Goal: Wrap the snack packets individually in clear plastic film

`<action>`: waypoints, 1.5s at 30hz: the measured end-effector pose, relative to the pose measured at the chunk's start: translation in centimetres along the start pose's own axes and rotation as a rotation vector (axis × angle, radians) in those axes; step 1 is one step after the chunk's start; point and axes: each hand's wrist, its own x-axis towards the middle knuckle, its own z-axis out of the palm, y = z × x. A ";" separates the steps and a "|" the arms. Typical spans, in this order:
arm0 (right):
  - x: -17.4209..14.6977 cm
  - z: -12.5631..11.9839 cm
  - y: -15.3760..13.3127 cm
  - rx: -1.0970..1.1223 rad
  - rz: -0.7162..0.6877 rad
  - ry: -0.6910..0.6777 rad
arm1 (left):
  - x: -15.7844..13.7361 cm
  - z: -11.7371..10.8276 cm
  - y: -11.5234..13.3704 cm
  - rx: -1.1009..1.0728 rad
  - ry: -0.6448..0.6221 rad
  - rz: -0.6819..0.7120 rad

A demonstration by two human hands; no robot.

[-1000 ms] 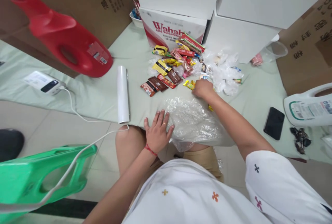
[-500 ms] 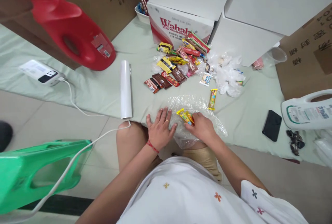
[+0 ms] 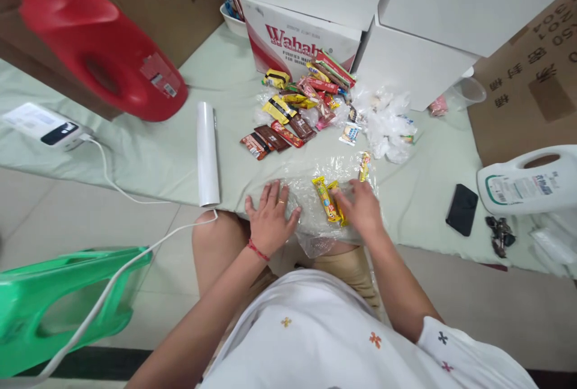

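My left hand lies flat with fingers spread on the clear plastic bag at the table's front edge. On the bag rest two yellow-wrapped snack bars, side by side and slightly tilted. My right hand is over the right part of the bag, thumb and fingers apart. Its thumb is close to the right-hand bar; whether it touches cannot be seen. A third yellow bar lies beyond the right fingertips, at the bag's far edge.
Behind the bag is a pile of wrapped snacks, beside crumpled white plastic. A white roll and red jug stand left. A black case, keys and white jug are right. Boxes line the back.
My right hand has let go of the yellow bars and moved slightly right and up, its fingers opening. The two bars now lie on the bag. My left hand stays flat.
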 end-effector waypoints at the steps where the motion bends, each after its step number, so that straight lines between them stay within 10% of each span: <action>1: 1.2 -0.7 1.4 0.026 0.042 0.080 | -0.1 -0.3 0.0 -0.001 0.043 -0.005; 6: 9.6 -3.8 7.2 -0.071 0.359 0.019 | 1.0 -1.7 2.1 -0.129 0.158 0.082; 9: 13.5 -3.2 7.2 -0.074 0.347 -0.190 | 2.1 -1.1 4.6 -0.185 0.019 0.231; 15: 15.2 -1.4 5.9 0.022 0.329 -0.165 | 1.0 2.3 7.5 -0.118 -0.108 0.475; 25: 8.3 -11.3 8.8 0.340 0.206 0.564 | 2.4 3.6 8.6 -0.165 -0.057 0.420; 30: 4.4 -8.6 4.2 0.498 -0.011 0.051 | -0.1 2.3 5.7 -0.244 0.187 0.480; 35: 4.4 -2.9 -0.2 0.214 -0.067 -0.161 | -4.5 1.5 0.6 -0.214 0.213 0.711; 41: 1.7 -2.0 -0.7 -0.003 -0.208 -0.028 | -3.9 2.0 -2.9 -0.051 0.085 0.697; 45: -4.9 -0.3 0.5 0.015 -0.726 0.001 | -1.7 1.8 -3.5 -0.128 0.027 0.675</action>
